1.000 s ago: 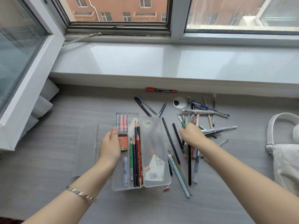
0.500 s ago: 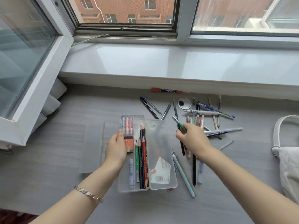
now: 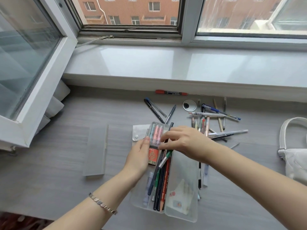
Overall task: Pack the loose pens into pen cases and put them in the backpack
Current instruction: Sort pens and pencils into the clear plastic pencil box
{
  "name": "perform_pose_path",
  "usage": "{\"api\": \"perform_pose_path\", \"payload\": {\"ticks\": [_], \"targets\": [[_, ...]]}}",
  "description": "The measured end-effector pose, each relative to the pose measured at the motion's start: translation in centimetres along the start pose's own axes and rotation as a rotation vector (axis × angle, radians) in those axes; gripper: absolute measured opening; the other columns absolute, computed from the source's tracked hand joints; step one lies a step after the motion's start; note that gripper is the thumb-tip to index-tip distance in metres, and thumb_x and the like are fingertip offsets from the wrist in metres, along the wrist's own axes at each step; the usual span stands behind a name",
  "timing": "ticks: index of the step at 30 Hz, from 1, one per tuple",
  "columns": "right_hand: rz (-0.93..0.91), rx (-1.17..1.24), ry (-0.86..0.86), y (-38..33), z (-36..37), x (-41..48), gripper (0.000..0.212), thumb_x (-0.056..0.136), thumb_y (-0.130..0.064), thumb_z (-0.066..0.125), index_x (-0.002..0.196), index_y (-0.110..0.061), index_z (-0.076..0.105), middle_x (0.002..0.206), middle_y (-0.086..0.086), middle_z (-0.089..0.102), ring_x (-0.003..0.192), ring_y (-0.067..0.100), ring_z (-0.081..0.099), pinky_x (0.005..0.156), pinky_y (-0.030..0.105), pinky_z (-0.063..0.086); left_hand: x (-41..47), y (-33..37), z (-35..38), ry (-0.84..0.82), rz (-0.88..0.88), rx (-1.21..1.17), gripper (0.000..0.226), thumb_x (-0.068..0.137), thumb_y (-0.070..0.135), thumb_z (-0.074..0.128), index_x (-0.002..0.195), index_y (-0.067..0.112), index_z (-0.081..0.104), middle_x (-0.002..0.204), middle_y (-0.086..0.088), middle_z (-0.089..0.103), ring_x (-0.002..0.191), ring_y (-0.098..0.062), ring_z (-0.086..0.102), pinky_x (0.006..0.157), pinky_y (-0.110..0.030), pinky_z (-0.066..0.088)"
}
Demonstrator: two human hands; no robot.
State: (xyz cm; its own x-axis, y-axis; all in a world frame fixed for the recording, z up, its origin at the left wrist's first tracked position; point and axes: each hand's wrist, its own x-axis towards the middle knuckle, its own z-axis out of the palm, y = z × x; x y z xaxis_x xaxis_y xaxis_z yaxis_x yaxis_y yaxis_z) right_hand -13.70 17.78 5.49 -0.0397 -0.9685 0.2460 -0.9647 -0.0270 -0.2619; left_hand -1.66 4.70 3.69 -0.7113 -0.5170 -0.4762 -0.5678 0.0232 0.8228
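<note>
Left hand (image 3: 141, 155) grips the clear pen case (image 3: 184, 166) by its edge, thumb beside an orange box (image 3: 153, 155) marked "2B" — right hand (image 3: 186, 141) pinches a green-capped pen (image 3: 167, 155) over the tray; loose pens (image 3: 216, 117) lie beyond it.

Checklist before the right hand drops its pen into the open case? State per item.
1. Case open, tray up: ok.
2. Left hand steadies case edge: ok.
3. Right hand over tray, pinching green pen: ok.
4. Green pen parallel to pencils: not ok, slanted across them.
5. Loose pens all packed: not ok, many on desk.
6. Backpack open: cannot tell, only its edge shows.
</note>
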Motion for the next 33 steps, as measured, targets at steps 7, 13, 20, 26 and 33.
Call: {"api": "perform_pose_path", "payload": {"ticks": [7, 13, 20, 26, 33], "targets": [[0.024, 0.033, -0.023, -1.1, 0.5, -0.6, 0.049, 0.057, 0.007, 0.081, 0.099, -0.019, 0.073, 0.100, 0.006, 0.070, 0.077, 0.020, 0.067, 0.059, 0.025, 0.053, -0.1, 0.0, -0.1, 0.039, -0.001, -0.030, 0.041, 0.101, 0.037, 0.028, 0.110, 0.016, 0.063, 0.104, -0.007, 0.068, 0.099, -0.021, 0.062, 0.091, -0.036, 0.046], [0.355, 0.161, 0.104, -2.5, -0.8, -1.4, 0.034, 0.084, -0.019, 0.045, 0.112, -0.021, 0.064, 0.108, 0.004, 0.059, 0.086, 0.018, 0.059, 0.071, 0.032, 0.054, 0.0, 0.1, -0.1, 0.120, 0.025, -0.048, 0.036, 0.101, 0.035, 0.028, 0.099, 0.018, 0.060, 0.086, 0.004, 0.064, 0.082, -0.010, 0.058, 0.067, -0.020, 0.043], [0.392, 0.061, -0.012, -5.0, 0.3, -1.5, 0.036, 0.082, -0.008, 0.046, 0.111, -0.025, 0.058, 0.087, 0.002, 0.049, 0.077, 0.019, 0.040, 0.063, 0.028, 0.040, 0.2, 0.1, 0.0, 0.127, 0.007, -0.051, 0.035, 0.101, 0.033, 0.029, 0.086, 0.021, 0.059, 0.080, 0.000, 0.064, 0.074, -0.013, 0.058, 0.065, -0.025, 0.043], [0.032, -0.149, 0.070, -3.6, 1.6, -1.9, 0.043, 0.071, 0.001, 0.044, 0.093, -0.029, 0.067, 0.097, 0.003, 0.060, 0.097, 0.018, 0.051, 0.105, 0.045, 0.027, -0.2, 0.3, -0.2, 0.101, 0.033, -0.034, 0.037, 0.101, 0.032, 0.029, 0.087, 0.020, 0.060, 0.081, 0.001, 0.064, 0.076, -0.014, 0.058, 0.067, -0.027, 0.043], [0.082, 0.103, 0.144, -4.6, 2.9, -2.1, 0.024, 0.082, -0.003, 0.053, 0.090, -0.016, 0.072, 0.093, 0.007, 0.066, 0.092, 0.024, 0.062, 0.078, 0.032, 0.052, -0.5, 0.1, -0.5, 0.136, 0.050, -0.091, 0.039, 0.101, 0.033, 0.028, 0.089, 0.016, 0.061, 0.083, -0.002, 0.065, 0.077, -0.015, 0.059, 0.066, -0.023, 0.045]]}}
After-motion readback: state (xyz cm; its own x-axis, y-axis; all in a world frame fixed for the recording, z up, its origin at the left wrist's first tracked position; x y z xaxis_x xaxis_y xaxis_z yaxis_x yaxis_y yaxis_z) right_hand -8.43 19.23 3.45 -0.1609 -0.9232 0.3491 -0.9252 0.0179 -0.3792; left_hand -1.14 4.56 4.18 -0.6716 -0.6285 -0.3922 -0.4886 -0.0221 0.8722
